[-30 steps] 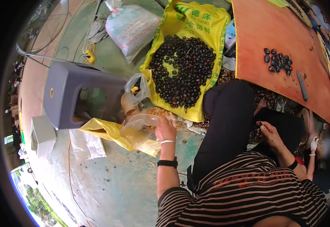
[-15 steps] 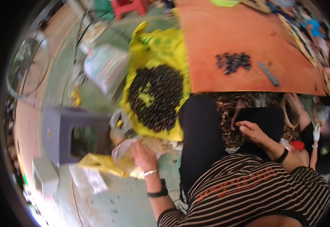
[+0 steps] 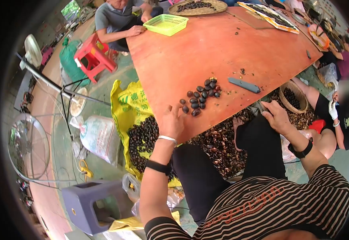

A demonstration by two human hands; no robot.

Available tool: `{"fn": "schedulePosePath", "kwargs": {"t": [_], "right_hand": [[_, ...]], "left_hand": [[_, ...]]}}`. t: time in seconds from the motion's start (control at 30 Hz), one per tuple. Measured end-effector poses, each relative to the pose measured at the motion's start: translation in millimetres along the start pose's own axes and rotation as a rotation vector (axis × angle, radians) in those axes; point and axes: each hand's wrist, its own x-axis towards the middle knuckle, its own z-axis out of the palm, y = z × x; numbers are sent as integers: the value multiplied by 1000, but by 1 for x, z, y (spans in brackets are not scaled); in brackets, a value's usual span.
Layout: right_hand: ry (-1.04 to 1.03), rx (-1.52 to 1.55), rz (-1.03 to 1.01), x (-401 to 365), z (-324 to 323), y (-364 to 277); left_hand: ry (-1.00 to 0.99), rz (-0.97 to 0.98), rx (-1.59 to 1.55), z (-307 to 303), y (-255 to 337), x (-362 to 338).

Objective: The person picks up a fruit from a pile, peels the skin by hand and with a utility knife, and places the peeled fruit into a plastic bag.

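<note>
My left hand [image 3: 171, 123] is at the near left edge of the orange tabletop [image 3: 174, 72], fingers apart and holding nothing visible. Just right of its fingertips lies a small cluster of dark, glossy, oval nuts or fruits [image 3: 200, 97]. A grey-blue, flat, handle-like tool [image 3: 244, 85] rests beyond them to the right. Beside the table's near right edge, my right hand [image 3: 277, 117] is closed, with its thumb against bent fingers. Something thin and greyish shows at its fingertips, too small to identify.
A yellow sack [image 3: 120, 108] bears many dark nuts by my left leg. Brown shells [image 3: 218, 148] cover the floor between my legs. Grey stool [image 3: 78, 206], red stool [image 3: 96, 56] and white sack [image 3: 100, 138] stand left. A yellow-green basket [image 3: 165, 25] sits near another person; someone else sits right.
My left hand has moved from the plastic bag by the grey stool up to the nuts on the table. My right hand stays closed beside the table. The view has swung toward the tabletop.
</note>
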Motion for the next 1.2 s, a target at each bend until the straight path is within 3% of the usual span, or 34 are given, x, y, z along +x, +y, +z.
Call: {"fn": "schedulePosePath", "kwargs": {"t": [0.07,0.13,0.3,0.37,0.4,0.47,0.53,0.63,0.8,0.87,1.0,1.03,1.2], "right_hand": [[-14,43,28,-13,4,14],[97,60,18,-25,14,22],[42,197,86,-30,-7,-9],[79,314,-1,-25,0,-14],[104,425,-94,-23,3,-19],[-266,833,203,-16,-13,-50],[-436,984,157,-8,-18,-75],[-497,1162,34,-5,-13,-104],[-479,1269,-32,-21,0,-125],[-467,1250,-60,-28,-1,-126],[-514,1381,40,-37,-11,-124],[-502,1468,88,-40,-9,-123],[-459,1418,114,-51,-16,-119]], "left_hand": [[-38,84,130,17,-3,14],[-83,83,-40,29,-8,18],[-138,95,75,24,9,10],[-94,13,-331,21,21,-1],[-104,12,-332,19,30,-4],[-254,-383,-1138,12,54,-20],[-263,-432,-1248,-9,93,-38],[-132,-422,-1610,-19,131,-62],[-6,-462,-1663,-13,151,-95],[53,-367,-1637,-13,159,-104],[80,-290,-1590,-12,167,-113],[102,-351,-1574,-12,170,-113],[137,-321,-1417,-2,170,-119]]}}
